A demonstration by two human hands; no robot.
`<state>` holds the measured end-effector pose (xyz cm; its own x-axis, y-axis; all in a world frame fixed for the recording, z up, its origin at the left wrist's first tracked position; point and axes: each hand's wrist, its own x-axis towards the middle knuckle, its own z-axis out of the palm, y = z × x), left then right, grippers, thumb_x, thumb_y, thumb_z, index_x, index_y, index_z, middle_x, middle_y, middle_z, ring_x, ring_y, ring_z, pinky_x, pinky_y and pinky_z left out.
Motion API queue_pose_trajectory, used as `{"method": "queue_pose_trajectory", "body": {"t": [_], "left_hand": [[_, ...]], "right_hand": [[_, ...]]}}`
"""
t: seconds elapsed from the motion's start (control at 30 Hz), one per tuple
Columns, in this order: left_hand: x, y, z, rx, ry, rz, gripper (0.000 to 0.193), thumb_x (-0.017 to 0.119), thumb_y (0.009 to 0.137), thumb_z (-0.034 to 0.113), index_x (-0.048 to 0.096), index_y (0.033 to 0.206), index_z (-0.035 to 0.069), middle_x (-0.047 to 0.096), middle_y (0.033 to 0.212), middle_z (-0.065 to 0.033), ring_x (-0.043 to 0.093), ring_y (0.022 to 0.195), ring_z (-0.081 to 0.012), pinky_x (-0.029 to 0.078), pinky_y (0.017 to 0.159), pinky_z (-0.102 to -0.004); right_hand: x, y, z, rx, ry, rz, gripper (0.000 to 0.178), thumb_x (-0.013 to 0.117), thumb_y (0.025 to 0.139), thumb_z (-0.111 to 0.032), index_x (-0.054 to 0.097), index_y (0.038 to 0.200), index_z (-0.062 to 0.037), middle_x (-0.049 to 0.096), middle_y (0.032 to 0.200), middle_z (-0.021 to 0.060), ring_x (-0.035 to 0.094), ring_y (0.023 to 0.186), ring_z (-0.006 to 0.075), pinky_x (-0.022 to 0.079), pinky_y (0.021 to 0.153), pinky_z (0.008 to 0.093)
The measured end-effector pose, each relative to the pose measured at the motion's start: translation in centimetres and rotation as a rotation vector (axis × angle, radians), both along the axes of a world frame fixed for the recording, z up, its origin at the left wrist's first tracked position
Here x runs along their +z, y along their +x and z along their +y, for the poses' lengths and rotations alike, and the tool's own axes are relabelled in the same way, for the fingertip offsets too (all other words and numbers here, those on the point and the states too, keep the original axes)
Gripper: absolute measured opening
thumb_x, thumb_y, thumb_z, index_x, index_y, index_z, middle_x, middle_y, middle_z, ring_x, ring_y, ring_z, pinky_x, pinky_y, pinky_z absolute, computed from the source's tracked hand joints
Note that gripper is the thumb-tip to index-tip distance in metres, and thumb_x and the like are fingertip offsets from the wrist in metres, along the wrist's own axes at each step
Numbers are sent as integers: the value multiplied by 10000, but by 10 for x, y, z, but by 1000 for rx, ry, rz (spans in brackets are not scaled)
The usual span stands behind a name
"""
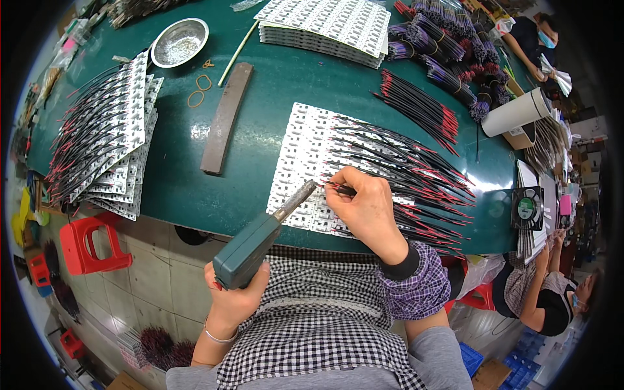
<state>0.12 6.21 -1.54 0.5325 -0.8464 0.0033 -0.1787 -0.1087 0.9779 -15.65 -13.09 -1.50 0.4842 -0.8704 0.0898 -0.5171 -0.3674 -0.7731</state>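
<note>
My left hand (235, 300) is closed round the handle of a dark green soldering gun (248, 246). The gun's metal tip slants up and right to a white panel of small circuit boards (292, 146), close to the fingertips of my right hand (369, 207). That hand pinches a thin black and red wire (344, 189) against the panel; my fingers partly cover it. Many black wires with red ends (416, 159) fan rightward from the panel. Whether the tip touches the wire is too small to tell.
Wired panels (133, 136) are stacked at the left, near a metal bowl (180, 43) and a brown bar (227, 120). Blank panels (325, 29), loose wires (422, 107) and wire bundles (448, 39) lie farther back. A small fan (527, 208) stands right; two people are beyond.
</note>
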Motion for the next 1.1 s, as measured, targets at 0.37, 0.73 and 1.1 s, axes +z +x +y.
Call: {"method": "queue_pose_trajectory", "body": {"t": [0.37, 0.73, 1.1], "left_hand": [[3, -3, 3, 64, -39, 0, 134, 749, 749, -3, 680, 862, -23, 676, 732, -44, 593, 576, -102, 464, 533, -249], [5, 0, -1, -21, -40, -56, 99, 735, 754, -20, 667, 826, -24, 665, 712, -41, 578, 559, -93, 445, 517, -246], [15, 2, 15, 159, 11, 120, 292, 761, 791, 21, 704, 1074, -23, 731, 959, -115, 692, 816, -164, 552, 722, -248]], "right_hand": [[0, -2, -9, 34, 15, 42, 104, 688, 782, -89, 679, 817, 9, 640, 629, 118, 621, 546, 210, 484, 546, 327], [0, -3, -10, 69, 55, 79, 144, 702, 807, -97, 685, 859, 37, 664, 676, 107, 619, 578, 113, 495, 567, 265], [12, -7, -8, 117, 99, 4, 143, 704, 822, -147, 688, 900, -28, 690, 883, 176, 676, 747, 255, 492, 614, 340]]}}
